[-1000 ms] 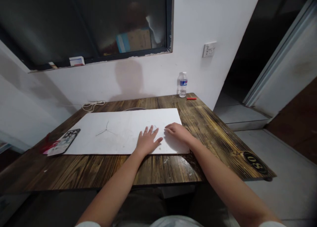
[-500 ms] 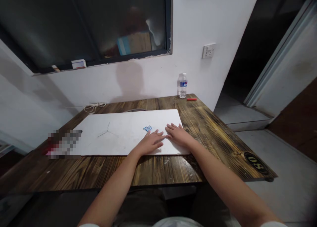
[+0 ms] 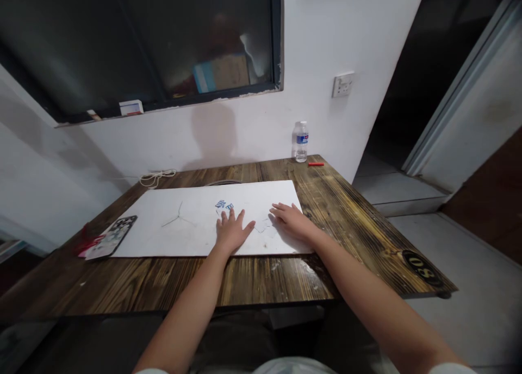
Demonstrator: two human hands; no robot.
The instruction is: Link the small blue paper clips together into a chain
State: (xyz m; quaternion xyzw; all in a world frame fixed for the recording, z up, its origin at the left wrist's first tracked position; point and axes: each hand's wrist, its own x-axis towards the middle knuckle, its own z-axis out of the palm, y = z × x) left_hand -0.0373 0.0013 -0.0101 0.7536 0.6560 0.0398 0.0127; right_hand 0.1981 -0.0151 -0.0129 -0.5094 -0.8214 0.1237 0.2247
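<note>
A white board (image 3: 150, 238) lies flat on the wooden table. On its left part is a dark three-armed line figure (image 3: 178, 217). My left hand (image 3: 231, 232) rests palm down on the board with its fingers spread. Just beyond its fingertips sit small blue-and-white patterned pieces (image 3: 221, 204), too small to name; more may be hidden under the hand. My right hand (image 3: 292, 222) lies flat near the board's right edge, fingers stretched out, holding nothing. Between both hands some faint pale outlines (image 3: 261, 225) show on the board.
A patterned phone case (image 3: 116, 237) and a red item (image 3: 87, 243) lie at the board's left end. Farther back are a coiled white cable (image 3: 157, 177), a water bottle (image 3: 301, 141) and a red stick-like object (image 3: 315, 164). A wall socket (image 3: 343, 85) is above.
My left hand has slid left, away from my right hand, and its fingers have spread. The blue-and-white pieces now appear farther left and apart. My right hand has barely moved.
</note>
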